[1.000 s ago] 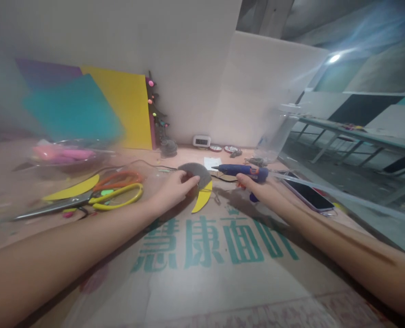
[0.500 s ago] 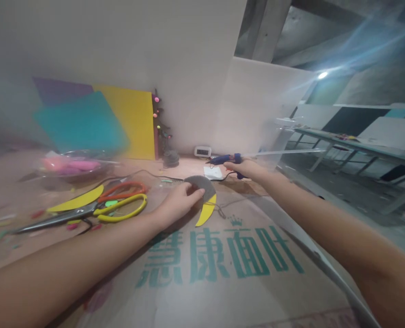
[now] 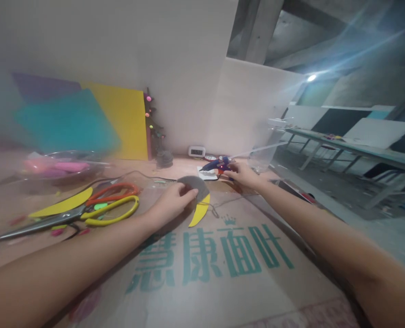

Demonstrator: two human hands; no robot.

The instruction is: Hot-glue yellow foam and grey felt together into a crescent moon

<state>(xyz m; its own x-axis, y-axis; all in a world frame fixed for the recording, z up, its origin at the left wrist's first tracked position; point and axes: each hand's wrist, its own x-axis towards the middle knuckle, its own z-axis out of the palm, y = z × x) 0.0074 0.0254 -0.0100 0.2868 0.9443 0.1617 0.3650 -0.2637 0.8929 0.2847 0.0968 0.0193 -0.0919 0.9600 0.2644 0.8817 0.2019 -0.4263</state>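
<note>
My left hand (image 3: 173,200) pinches a rounded grey piece (image 3: 197,183) between thumb and fingers, low over the printed sack. A curved yellow strip (image 3: 200,211) joins the grey piece's lower edge, and a thin dark cord lies across it. Farther back, my right hand (image 3: 244,176) is closed around a blue hot glue gun (image 3: 214,164). The gun points left, its nozzle tilted down over a small white pad (image 3: 207,174). From its rear sticks a long pale glue stick (image 3: 264,148).
Large scissors (image 3: 83,212) lie left beside a yellow cut-out (image 3: 64,203) and scattered scraps. Behind them stand a clear bowl (image 3: 69,166) with pink pieces and coloured sheets (image 3: 127,123). A small decorated tree (image 3: 158,132) and a digital clock (image 3: 196,151) stand at the back.
My right hand has lowered the glue gun, and its nozzle has come down over the white pad. The left hand keeps its hold on the grey piece. The view has turned slightly right.
</note>
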